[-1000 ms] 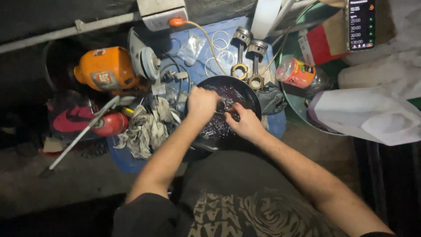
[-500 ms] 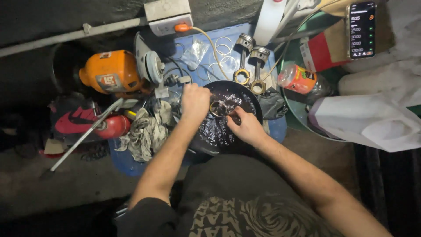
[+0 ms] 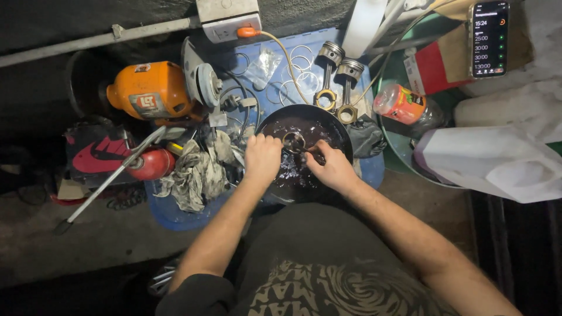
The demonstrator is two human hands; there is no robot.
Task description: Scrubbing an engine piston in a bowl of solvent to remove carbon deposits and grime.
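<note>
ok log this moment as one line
left hand on round metal part | right hand on same part | over black pan of dark liquid | two pistons behind

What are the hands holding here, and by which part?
Both hands, left and right, hold a small round metal part by its rim over the black pan.

An orange motor (image 3: 149,90) sits at the back left. Beside it lies a red can (image 3: 153,164) with a long grey handle (image 3: 108,182). A crumpled grey rag (image 3: 196,172) is near. Two pistons (image 3: 339,79) lie side by side on a blue board (image 3: 363,169). At the right are an orange jar (image 3: 401,103) lying on its side, a phone (image 3: 489,38) and a white jug (image 3: 497,161).
</note>
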